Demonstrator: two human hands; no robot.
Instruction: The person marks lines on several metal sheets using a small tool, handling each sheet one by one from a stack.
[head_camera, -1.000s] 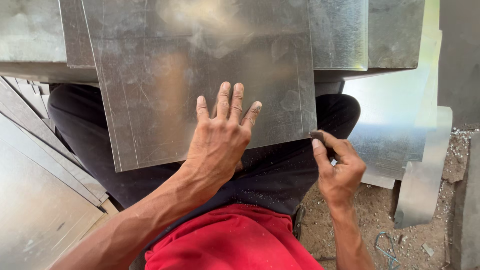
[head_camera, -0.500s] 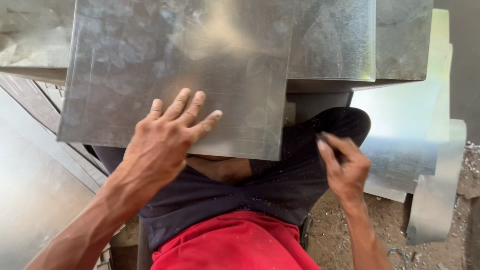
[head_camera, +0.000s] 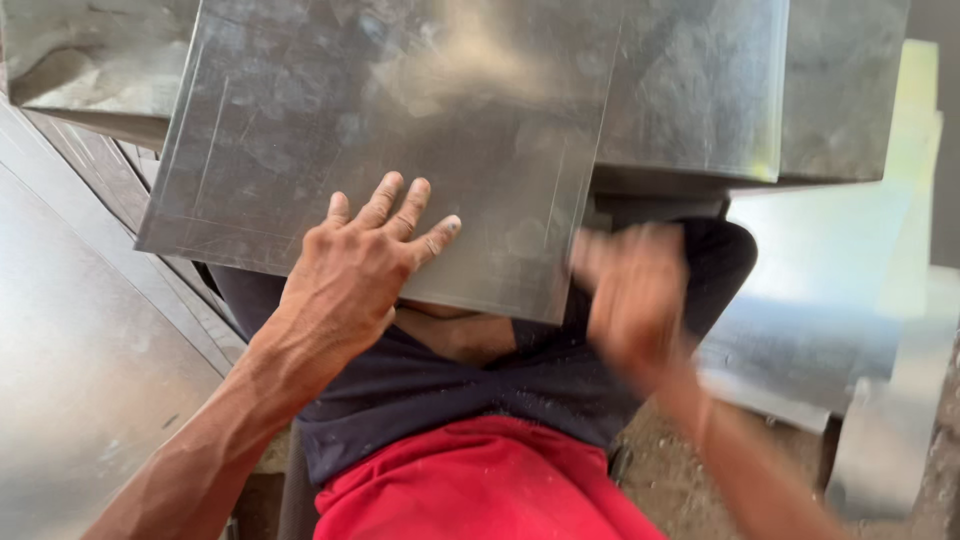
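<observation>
1. I see my left hand (head_camera: 365, 265) spread flat, fingers apart, pressing palm-down on the near edge of a grey metal sheet (head_camera: 400, 130). It grips nothing; it pins the sheet down.

2. The sheet lies across a metal bench (head_camera: 800, 90) ahead of me and overhangs my lap, its near corner above my dark shorts (head_camera: 480, 385).

3. My right hand (head_camera: 635, 295) sits at the sheet's right edge, but it is smeared by motion. I cannot tell whether it is open, closed or holding something.

4. Handling, as I judge it: the sheet looks thin, stiff enough to hold its plane yet likely to flex at the overhang. Its surface is smooth and shiny, so probably slippery under a dry palm, and the cut edges look sharp.

5. I would hold it by flat pressure on the face, or pinch the edges well back from the corners.

6. Count: one sheet under my hand, two hands of mine, and at least three more sheets lying around, left (head_camera: 80, 380) and right (head_camera: 820, 300).
</observation>
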